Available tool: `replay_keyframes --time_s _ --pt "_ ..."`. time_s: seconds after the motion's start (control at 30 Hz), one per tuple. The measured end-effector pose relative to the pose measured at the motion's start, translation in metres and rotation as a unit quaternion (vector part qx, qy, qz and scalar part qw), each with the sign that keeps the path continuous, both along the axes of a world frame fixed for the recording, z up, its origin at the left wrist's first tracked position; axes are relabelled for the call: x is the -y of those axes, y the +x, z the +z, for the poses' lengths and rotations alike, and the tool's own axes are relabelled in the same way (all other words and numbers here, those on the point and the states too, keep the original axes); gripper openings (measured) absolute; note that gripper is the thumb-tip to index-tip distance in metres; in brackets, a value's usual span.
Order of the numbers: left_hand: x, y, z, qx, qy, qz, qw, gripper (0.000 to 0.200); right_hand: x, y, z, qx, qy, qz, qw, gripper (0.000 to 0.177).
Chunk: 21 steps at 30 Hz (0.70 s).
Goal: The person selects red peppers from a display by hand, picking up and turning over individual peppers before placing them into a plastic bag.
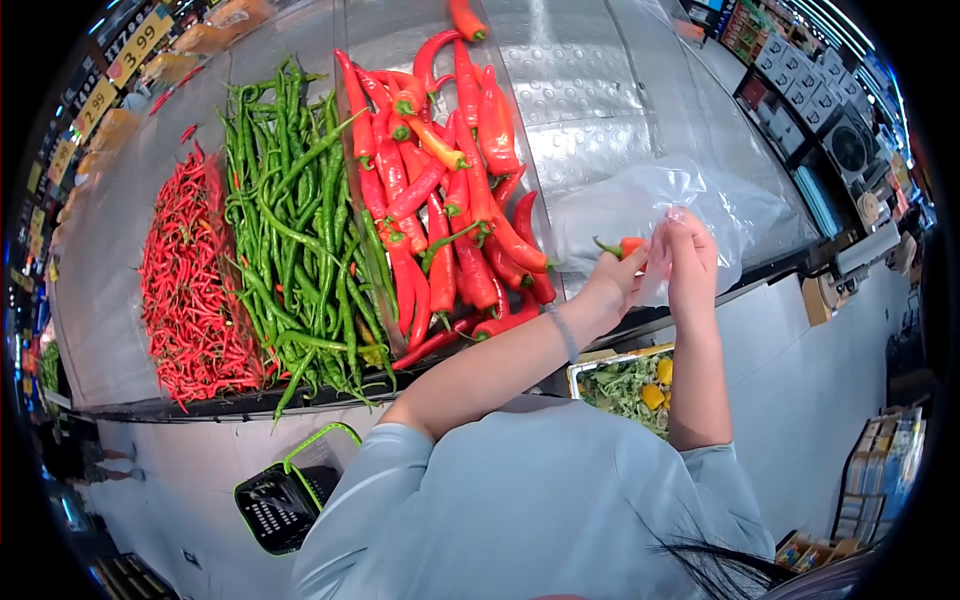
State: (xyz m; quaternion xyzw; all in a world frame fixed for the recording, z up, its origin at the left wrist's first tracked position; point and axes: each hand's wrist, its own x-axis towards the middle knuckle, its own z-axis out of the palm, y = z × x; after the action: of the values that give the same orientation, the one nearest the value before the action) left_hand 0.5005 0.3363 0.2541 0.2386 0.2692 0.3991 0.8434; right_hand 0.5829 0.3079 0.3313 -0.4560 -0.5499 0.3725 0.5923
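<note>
Item, nearest: pale blue sleeve and shirt (530, 490), both forearms reaching over the near edge of the metal worktop (620, 110).
Item: left hand (615, 285), beaded bracelet (565, 335) at its wrist, fingers closed narrowly on one red pepper (632, 245), green stem pointing left.
Item: right hand (685, 260), just beside the left, fingertips pinched on the thin clear bag (740, 210); whether its mouth stands open cannot be told.
Step in hand, as judged: pepper and bag handled close together; such handling calls for a light grip and loose film held apart.
Item, below the worktop: a crate (573, 382) of leafy greens (615, 385) and yellow produce (652, 396), between the forearms; farther left, a black basket (270, 515) with green handle, on the floor (780, 350).
Item, left of the hands: large red peppers (480, 190), heaped and close to the left forearm; then long green peppers (290, 220); then small red chillies (185, 290), with upright clear dividers between the heaps.
Edges and room: the worktop's near edge runs beneath the arms; dimpled metal lies beyond the bag, giving room away from the heap; the nearest divider bounds leftward movement.
Item, farthest: yellow price signs (140, 45) at upper left, stacked white boxes (800, 80) at upper right
</note>
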Motion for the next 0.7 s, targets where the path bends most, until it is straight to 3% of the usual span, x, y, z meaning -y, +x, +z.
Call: replay_keyframes --time_s 0.13,0.2,0.3,0.33,0.4,0.43,0.5,0.6,0.7 --pt "-0.044 0.047 -0.054 -0.089 0.095 -0.032 0.991 0.044 -0.026 0.01 -0.001 0.094 0.035 -0.049 0.994 0.033" --pt "-0.055 0.047 -0.06 -0.072 0.107 -0.072 0.989 0.052 -0.033 0.019 -0.001 0.053 0.061 -0.053 0.995 0.032" --pt "-0.057 0.03 -0.046 -0.209 0.049 -0.095 0.972 0.049 -0.039 0.036 0.012 0.017 0.09 -0.098 0.991 0.032" --pt "-0.058 0.024 -0.042 -0.254 0.121 -0.109 0.954 0.048 -0.043 0.046 0.019 0.014 0.099 -0.103 0.99 0.031" --pt "-0.063 0.012 -0.032 -0.341 0.26 -0.137 0.893 0.048 -0.053 0.058 0.028 0.023 0.098 -0.112 0.989 0.032" --pt "-0.067 0.004 -0.022 -0.449 0.329 -0.155 0.816 0.047 -0.06 0.062 0.031 0.038 0.087 -0.115 0.989 0.034" --pt "-0.071 -0.012 0.003 -0.631 0.445 -0.183 0.609 0.046 -0.074 0.071 0.031 0.063 0.045 -0.106 0.991 0.034" --pt "-0.054 -0.044 0.039 -0.681 0.558 -0.132 0.456 0.038 -0.092 0.076 0.018 0.07 -0.036 -0.068 0.995 0.034" --pt "-0.046 -0.088 0.059 -0.648 0.588 0.058 0.48 0.017 -0.093 0.07 -0.004 0.1 -0.006 -0.042 0.994 0.034"
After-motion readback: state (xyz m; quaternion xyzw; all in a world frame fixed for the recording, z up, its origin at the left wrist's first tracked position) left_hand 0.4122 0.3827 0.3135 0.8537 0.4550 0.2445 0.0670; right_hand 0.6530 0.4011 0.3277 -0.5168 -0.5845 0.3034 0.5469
